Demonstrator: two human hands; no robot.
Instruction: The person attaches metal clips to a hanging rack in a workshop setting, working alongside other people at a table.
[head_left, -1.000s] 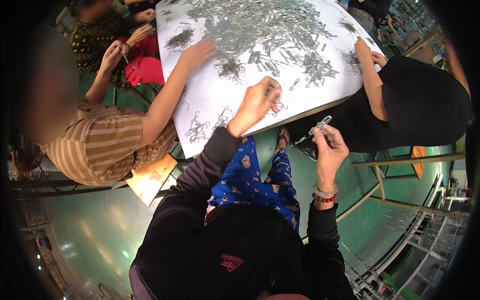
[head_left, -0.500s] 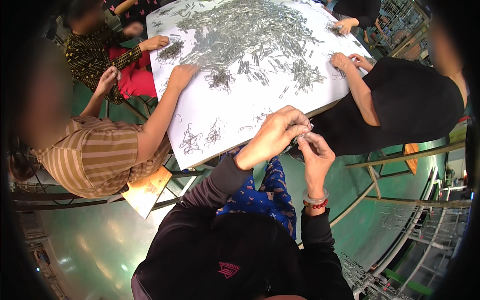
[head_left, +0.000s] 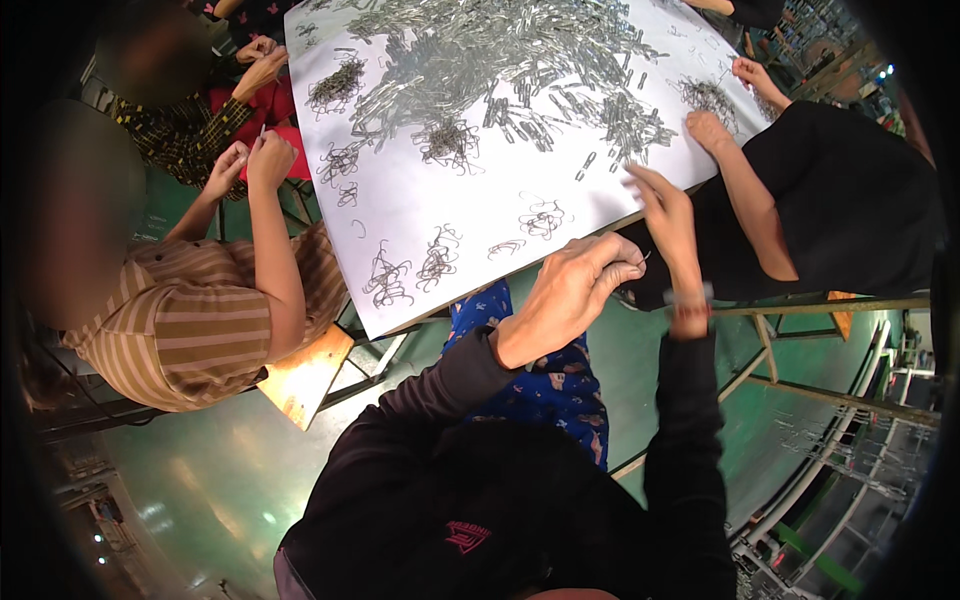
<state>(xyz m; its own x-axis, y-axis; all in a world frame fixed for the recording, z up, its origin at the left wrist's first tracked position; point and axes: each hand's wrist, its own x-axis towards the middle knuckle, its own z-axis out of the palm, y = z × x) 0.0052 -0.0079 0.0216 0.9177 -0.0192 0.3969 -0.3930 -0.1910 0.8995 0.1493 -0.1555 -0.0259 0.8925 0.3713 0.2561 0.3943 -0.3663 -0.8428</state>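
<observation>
Near the table's front edge, my left hand (head_left: pixel 578 285) is closed in a pinch, with a short thin dark wire (head_left: pixel 643 261) poking out past its fingertips. My right hand (head_left: pixel 668 215) reaches over the right front edge, its fingers stretched out and apart, the wrist smeared by motion. Its fingertips are beside a few loose narrow silver metal pieces (head_left: pixel 588 163) at the front of a big heap of the same pieces (head_left: pixel 470 60). Thin curved wire hooks (head_left: pixel 541 217) lie in a small tangle to the left of my hands.
More hook piles (head_left: pixel 438 256) dot the white tabletop (head_left: pixel 420 200). A person in a striped shirt (head_left: pixel 205 320) sits at left, with another person in a checked shirt (head_left: pixel 150 130) beyond. A person in black (head_left: pixel 840 200) sits close at right. Metal racks (head_left: pixel 850 480) stand at lower right.
My right hand has left my left hand and moved forward to the silver pieces, its fingers opening. My left hand keeps its pinch. The striped-shirt person's arm has drawn back from the table.
</observation>
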